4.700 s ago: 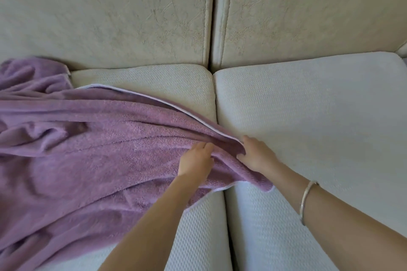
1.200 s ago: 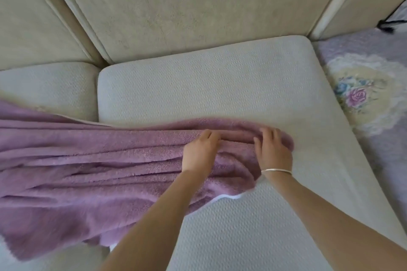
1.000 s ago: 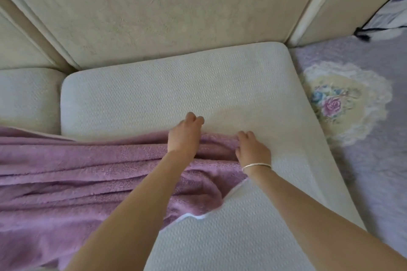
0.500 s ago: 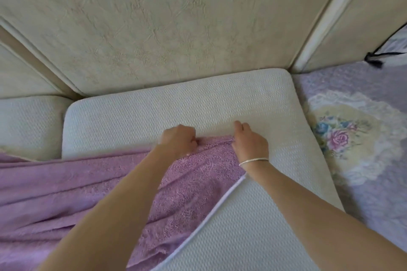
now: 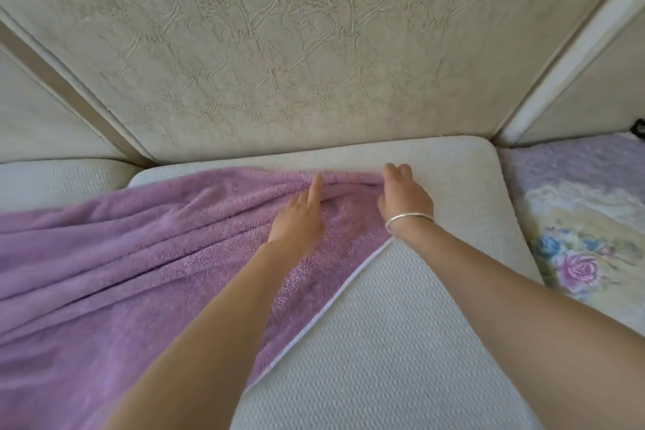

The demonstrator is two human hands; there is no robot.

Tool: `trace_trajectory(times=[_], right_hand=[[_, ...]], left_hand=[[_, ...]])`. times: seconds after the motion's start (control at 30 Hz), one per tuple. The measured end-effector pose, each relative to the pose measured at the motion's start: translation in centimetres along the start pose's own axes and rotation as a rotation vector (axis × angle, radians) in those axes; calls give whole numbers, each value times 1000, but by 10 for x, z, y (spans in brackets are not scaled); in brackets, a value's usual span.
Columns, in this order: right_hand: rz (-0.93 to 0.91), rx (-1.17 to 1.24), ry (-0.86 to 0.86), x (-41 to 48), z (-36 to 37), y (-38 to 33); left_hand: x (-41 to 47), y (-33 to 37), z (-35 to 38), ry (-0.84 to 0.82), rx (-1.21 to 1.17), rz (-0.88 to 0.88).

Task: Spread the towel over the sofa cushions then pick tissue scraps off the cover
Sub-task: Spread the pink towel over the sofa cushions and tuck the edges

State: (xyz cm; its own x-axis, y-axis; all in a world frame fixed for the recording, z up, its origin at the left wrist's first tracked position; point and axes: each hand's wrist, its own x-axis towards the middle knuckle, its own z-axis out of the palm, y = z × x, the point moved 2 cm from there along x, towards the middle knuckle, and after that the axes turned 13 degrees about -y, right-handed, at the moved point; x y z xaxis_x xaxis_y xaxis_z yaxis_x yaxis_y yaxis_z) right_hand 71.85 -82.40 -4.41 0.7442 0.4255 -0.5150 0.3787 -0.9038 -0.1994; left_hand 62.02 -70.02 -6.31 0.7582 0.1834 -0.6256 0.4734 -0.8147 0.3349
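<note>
A purple towel [image 5: 115,265] with a white hem lies rumpled over the left part of the cream seat cushion [image 5: 401,342], its far corner near the cushion's back edge. My left hand [image 5: 300,216] rests flat on the towel, forefinger stretched toward that corner. My right hand [image 5: 405,195], a silver bangle on its wrist, pinches the towel's corner close to the backrest. No tissue scraps are visible.
The cream embossed backrest [image 5: 279,56] rises right behind the cushion. A second seat cushion [image 5: 59,178] lies at the left. To the right a lilac quilted cover with a floral patch [image 5: 579,244] adjoins the cushion's edge.
Both hands have carried the towel's corner farther back across the cushion toward the backrest. My left hand has opened from a fist and now lies flat on the towel.
</note>
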Motion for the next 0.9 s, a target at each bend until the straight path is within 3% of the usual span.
trace_trajectory(times=[0.07, 0.3, 0.5, 0.67, 0.83, 0.9], right_hand=[[-82, -42, -67, -9, 22, -2], [-338, -221, -40, -57, 67, -26], [-483, -211, -48, -119, 96, -88], [-598, -281, -30, -170, 121, -150], [-582, -364, -312, -203, 177, -196], [-595, -400, -404, -217, 198, -206]], left_hand=[[-9, -13, 20, 39, 10, 16], [-58, -45, 51, 271, 135, 62], [-148, -86, 70, 272, 108, 76], [-208, -134, 102, 170, 154, 26], [-251, -188, 139, 43, 60, -126], [-268, -202, 147, 42, 68, -73]])
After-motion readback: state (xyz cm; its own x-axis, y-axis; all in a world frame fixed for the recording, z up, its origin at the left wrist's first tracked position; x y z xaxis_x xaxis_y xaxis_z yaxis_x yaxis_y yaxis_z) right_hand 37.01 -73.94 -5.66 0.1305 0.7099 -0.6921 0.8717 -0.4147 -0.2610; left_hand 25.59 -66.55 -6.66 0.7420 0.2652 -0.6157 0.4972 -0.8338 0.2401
